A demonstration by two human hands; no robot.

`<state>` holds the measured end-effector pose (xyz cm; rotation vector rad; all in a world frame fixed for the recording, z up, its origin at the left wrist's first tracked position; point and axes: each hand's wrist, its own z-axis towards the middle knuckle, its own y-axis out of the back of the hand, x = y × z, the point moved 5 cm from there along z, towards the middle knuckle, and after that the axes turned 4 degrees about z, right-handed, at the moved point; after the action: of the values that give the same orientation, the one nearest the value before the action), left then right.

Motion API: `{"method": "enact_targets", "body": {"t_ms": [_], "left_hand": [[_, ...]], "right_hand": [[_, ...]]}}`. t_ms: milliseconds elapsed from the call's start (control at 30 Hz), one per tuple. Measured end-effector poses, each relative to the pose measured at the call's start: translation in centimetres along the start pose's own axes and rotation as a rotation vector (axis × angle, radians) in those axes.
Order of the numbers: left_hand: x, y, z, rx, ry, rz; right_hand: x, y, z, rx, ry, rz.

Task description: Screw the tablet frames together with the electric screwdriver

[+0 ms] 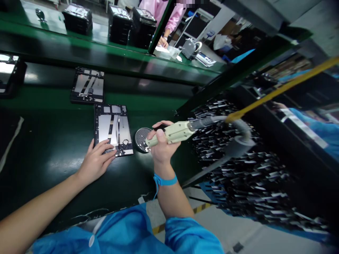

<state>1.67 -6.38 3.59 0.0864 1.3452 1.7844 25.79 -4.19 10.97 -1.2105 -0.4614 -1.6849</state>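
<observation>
My right hand (161, 143) grips a cream-coloured electric screwdriver (174, 132) whose tip points down and left at a small round screw dish (141, 139). A grey hose and a yellow cord run from the tool's rear up to the right. My left hand (96, 160) lies flat with fingers spread on the near corner of an open tablet back panel (112, 127), which rests on the dark green belt (53, 148). A blue strap sits on my right wrist.
A second open panel (87, 85) lies farther up the belt, and a dark tray (10, 76) sits at the left edge. Black boxes (119, 23) stand on the far bench, where a person in pink (165, 21) works. A rack of dark parts (246, 165) fills the right.
</observation>
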Motion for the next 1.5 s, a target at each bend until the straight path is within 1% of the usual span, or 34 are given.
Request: {"method": "enact_targets", "body": {"t_ms": [67,167,233,267,467,600,733,1000,1067,1133,1200,1300,1367,1433,1500], "left_hand": [[0.0,-0.1,0.1,0.005,-0.002,-0.005],[0.1,-0.1,0.1,0.014,-0.012,-0.011],[0.1,-0.1,0.1,0.013,-0.008,-0.018],[0.1,-0.1,0.1,0.014,-0.005,-0.023],[-0.1,0.1,0.1,0.018,0.004,-0.032],[-0.1,0.1,0.1,0.019,-0.007,-0.022],[0.0,0.1,0.0,0.010,-0.017,-0.006],[0.5,0.1,-0.4,-0.004,-0.057,0.015],[0.6,0.0,-0.4,-0.003,-0.068,0.016],[0.6,0.0,-0.4,0.001,-0.073,0.013],[0.6,0.1,-0.4,0.010,-0.066,0.003],[0.6,0.1,-0.4,0.030,-0.047,-0.011],[0.5,0.2,-0.4,0.036,-0.047,-0.015],[0.5,0.3,-0.5,0.036,-0.054,-0.014],[0.5,0.4,-0.5,0.032,-0.064,-0.015]], "right_hand": [[0.7,-1.9,-1.2,0.081,-0.026,0.044],[1.0,-4.6,-3.4,0.246,-0.083,0.114],[0.8,-5.7,-4.5,0.338,-0.103,0.119],[0.6,-6.0,-4.8,0.362,-0.103,0.106],[-0.3,-6.0,-5.2,0.370,-0.108,0.043],[-0.3,-6.2,-5.6,0.368,-0.134,0.054],[-0.1,-6.4,-6.0,0.417,-0.156,0.039],[0.8,-6.8,-5.6,0.378,-0.051,-0.037],[1.0,-6.6,-5.3,0.358,-0.062,-0.027],[1.2,-5.7,-4.5,0.332,-0.074,0.003],[1.4,-3.9,-3.1,0.252,-0.055,0.044],[1.2,-0.8,-0.6,0.079,0.001,0.070],[0.7,0.7,0.6,0.011,0.015,0.061],[0.1,1.4,1.2,-0.009,0.010,0.056],[-0.3,1.6,1.2,-0.001,0.000,0.032]]}}
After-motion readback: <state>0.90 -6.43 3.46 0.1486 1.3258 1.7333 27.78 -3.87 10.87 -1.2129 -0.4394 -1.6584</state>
